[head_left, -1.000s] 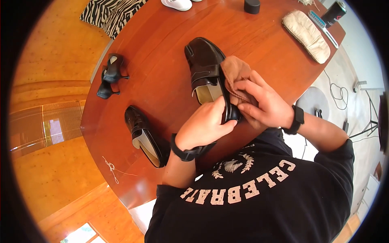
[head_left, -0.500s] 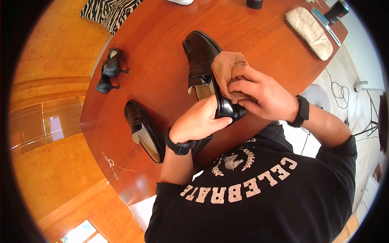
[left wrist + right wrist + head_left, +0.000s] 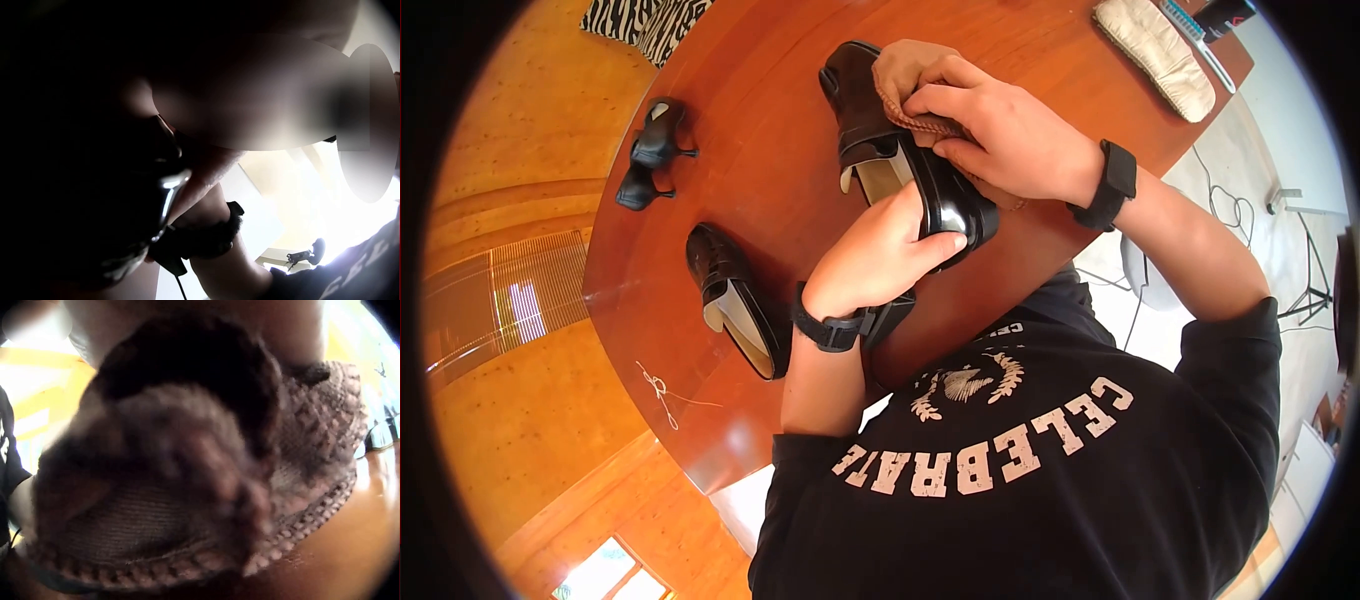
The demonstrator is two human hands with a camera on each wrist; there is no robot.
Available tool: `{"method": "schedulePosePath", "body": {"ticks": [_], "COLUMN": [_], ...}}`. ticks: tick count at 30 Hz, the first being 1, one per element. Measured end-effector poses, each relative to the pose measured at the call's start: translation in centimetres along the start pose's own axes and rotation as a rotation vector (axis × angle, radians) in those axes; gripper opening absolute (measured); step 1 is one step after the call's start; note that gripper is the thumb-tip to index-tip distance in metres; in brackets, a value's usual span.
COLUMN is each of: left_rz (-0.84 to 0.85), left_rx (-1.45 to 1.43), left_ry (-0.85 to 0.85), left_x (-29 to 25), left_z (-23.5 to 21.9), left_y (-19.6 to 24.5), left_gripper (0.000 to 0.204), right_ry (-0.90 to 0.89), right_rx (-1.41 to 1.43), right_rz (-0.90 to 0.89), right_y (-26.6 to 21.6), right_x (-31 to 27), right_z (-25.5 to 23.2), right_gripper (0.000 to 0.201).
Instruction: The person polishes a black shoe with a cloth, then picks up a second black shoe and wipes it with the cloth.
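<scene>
A dark glossy loafer is held with its toe pointing away from the body. The left hand grips its heel end, fingers inside the opening and thumb on the outer heel. In the right hand is a bunched brown cloth, pinched between fingers and thumb and lying against the shoe's side near the toe. The right wrist view is filled by the cloth with its stitched edge. Dark and blurred, the left wrist view shows a shiny edge of the shoe.
A matching loafer stands to the left on the wooden table. Black heeled shoes lie farther left, and a thin string lies near the edge. A cream pad, a brush and a dark can are at the upper right.
The right hand and cloth have moved up and left along the shoe toward its toe. The left hand and the held shoe have shifted slightly up and left in view.
</scene>
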State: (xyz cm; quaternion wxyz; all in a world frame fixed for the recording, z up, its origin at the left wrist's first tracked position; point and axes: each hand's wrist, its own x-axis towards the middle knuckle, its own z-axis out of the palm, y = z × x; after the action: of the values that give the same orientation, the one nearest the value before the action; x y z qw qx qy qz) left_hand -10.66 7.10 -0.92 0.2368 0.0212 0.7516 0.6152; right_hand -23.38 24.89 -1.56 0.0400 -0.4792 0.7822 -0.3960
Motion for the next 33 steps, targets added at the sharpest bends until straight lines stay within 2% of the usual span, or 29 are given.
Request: {"method": "schedulePosePath", "body": {"ticks": [3, 6, 9, 12, 15, 18, 19, 21, 22, 23, 26, 28, 30, 31, 33], "left_rz": [0.056, 0.129, 0.076, 0.045, 0.064, 0.195, 0.266, 0.343, 0.369, 0.405, 0.499, 0.541, 0.49, 0.486, 0.481], "left_rx": [0.092, 0.039, 0.045, 0.074, 0.201, 0.65, 0.641, 0.678, 0.695, 0.715, 0.786, 0.842, 0.854, 0.853, 0.851], "left_ry": [0.013, 0.098, 0.061, 0.093, 0.223, 0.519, 0.603, 0.652, 0.67, 0.673, 0.679, 0.684, 0.65, 0.642, 0.623], "left_x": [0.0, 0.4, 0.4, 0.4, 0.5, 1.4, 1.8, 2.3, 2.5, 2.6, 3.2, 3.9, 3.8, 3.8, 3.8], "left_z": [0.0, 0.5, 0.4, 0.6, 1.7, 3.7, 4.3, 4.7, 4.8, 4.9, 5.2, 5.7, 5.7, 5.6, 5.5], "left_y": [0.2, -0.7, 0.0, -0.1, 0.3, 0.3, 0.2, 0.0, -0.1, -0.2, -0.6, -0.6, -0.4, -0.5, -0.4], "left_gripper": [0.035, 0.028, 0.033, 0.028, 0.025, 0.027, 0.032, 0.035, 0.036, 0.035, 0.035, 0.035, 0.034, 0.032, 0.03], "right_ry": [-0.037, -0.067, -0.048, -0.069, -0.244, -0.041, 0.012, 0.06, 0.084, 0.062, -0.17, -0.162, -0.122, -0.12, -0.141], "right_rx": [0.01, 0.046, 0.034, 0.032, 0.087, 0.03, 0.005, -0.004, -0.007, -0.031, -0.267, -0.282, -0.321, -0.285, -0.3], "right_rz": [0.015, -0.011, 0.005, 0.044, 0.114, -0.026, -0.012, -0.021, -0.024, -0.134, -0.172, -0.15, -0.192, -0.135, -0.192], "right_y": [-0.6, -0.3, -0.5, -1.0, -1.9, -0.7, -0.5, 0.0, 0.4, 1.2, 4.3, 5.7, 8.0, 8.6, 8.0], "right_x": [-0.9, -1.0, -0.9, -1.4, -0.9, -0.2, 0.3, 1.8, 2.6, 3.6, 5.6, 6.9, 8.6, 9.2, 9.7], "right_z": [-0.7, -1.4, -1.4, -1.5, -3.1, -3.0, -3.0, -2.6, -2.2, -1.5, 0.5, 1.0, 1.7, 1.9, 1.4], "right_gripper": [0.033, 0.034, 0.037, 0.038, 0.043, 0.044, 0.043, 0.042, 0.042, 0.038, 0.035, 0.028, 0.025, 0.023, 0.022]}}
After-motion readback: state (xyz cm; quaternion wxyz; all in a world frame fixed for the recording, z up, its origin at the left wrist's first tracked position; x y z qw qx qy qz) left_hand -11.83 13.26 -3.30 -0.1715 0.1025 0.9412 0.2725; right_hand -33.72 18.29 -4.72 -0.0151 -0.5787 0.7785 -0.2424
